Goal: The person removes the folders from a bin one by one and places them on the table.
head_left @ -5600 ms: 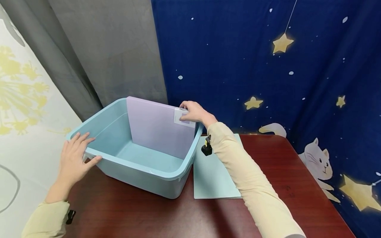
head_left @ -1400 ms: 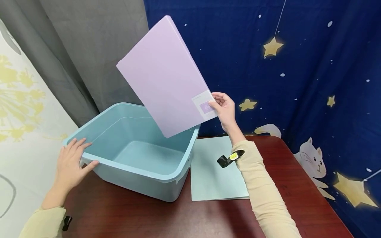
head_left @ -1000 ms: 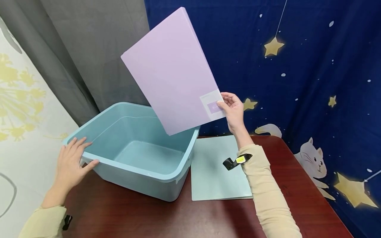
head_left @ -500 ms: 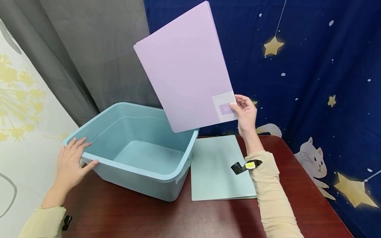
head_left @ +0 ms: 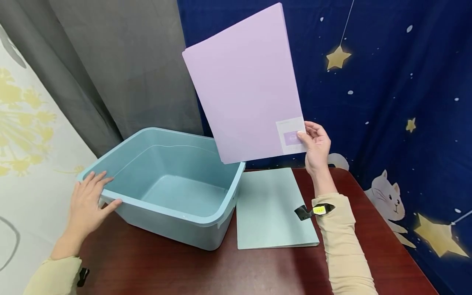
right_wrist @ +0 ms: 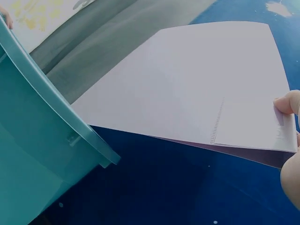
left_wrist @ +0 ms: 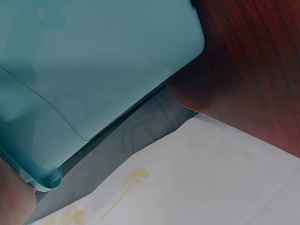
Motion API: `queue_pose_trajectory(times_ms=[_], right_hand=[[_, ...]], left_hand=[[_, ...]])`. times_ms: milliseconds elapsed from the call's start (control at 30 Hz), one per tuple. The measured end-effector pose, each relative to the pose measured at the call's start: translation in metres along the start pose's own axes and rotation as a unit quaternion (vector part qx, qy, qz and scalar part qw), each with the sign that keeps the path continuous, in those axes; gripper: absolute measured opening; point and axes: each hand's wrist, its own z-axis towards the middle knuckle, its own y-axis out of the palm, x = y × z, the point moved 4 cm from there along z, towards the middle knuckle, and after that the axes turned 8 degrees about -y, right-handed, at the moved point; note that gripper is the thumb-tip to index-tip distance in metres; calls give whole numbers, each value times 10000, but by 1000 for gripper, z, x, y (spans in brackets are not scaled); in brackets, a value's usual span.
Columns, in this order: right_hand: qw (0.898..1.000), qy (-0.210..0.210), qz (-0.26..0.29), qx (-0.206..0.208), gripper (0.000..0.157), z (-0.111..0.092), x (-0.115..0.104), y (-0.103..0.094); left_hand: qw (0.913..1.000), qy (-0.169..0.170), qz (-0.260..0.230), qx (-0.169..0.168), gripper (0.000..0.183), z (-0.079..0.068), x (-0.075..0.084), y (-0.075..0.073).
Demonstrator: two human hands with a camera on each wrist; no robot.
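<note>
My right hand (head_left: 318, 146) pinches a lilac file folder (head_left: 245, 88) by its lower right corner, thumb on the white label (head_left: 291, 135). The folder is raised and slightly tilted, its lower left corner overlapping the right rim of the blue plastic tub (head_left: 162, 207). In the right wrist view, the folder's lower edge (right_wrist: 187, 141) parts a little, and the thumb (right_wrist: 283, 104) presses near the label. My left hand (head_left: 87, 200) rests on the tub's near left corner, fingers spread over the rim. Only a bit of that hand shows in the left wrist view.
A pale mint folder (head_left: 274, 209) lies flat on the dark red wooden table (head_left: 155, 262), right beside the tub. Behind are a grey curtain (head_left: 147, 65) and a navy curtain (head_left: 380, 123) with stars. A white floral cloth (head_left: 33, 164) hangs at the left.
My right hand has lifted the lilac folder out of the tub, then carried it rightward while turning it more upright. The left hand stays on the rim.
</note>
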Motion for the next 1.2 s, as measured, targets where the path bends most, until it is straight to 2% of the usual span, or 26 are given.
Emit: queue_pose_trajectory(times_ms=[667, 1200], right_hand=[[9960, -305, 533, 653, 25, -2, -19, -42], [9932, -420, 561, 927, 25, -2, -26, -71]], left_hand=[[9999, 65, -63, 106, 73, 2, 2, 3], [10000, -7, 16, 29, 70, 1, 3, 0]])
